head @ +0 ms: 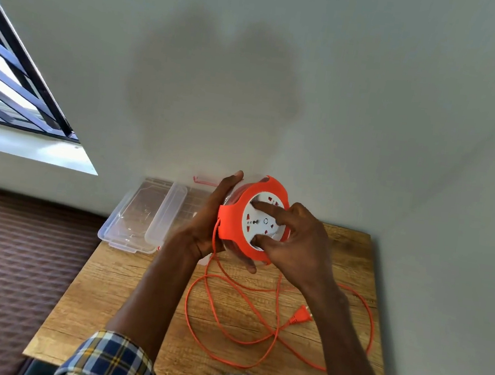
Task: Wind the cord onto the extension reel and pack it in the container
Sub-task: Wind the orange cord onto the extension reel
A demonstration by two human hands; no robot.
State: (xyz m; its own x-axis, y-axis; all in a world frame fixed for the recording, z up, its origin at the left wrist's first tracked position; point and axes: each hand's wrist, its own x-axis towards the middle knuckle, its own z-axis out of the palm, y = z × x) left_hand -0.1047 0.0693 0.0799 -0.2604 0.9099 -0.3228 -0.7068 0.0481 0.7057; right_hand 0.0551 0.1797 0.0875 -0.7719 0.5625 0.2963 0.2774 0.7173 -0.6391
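My left hand grips the reel from behind; my right hand presses a spread finger and thumb on its face. Loose cord trails below both hands.

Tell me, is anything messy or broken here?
Nothing looks broken. The orange cord sprawls in loose loops over the table, its plug lying free, not yet wound onto the reel.
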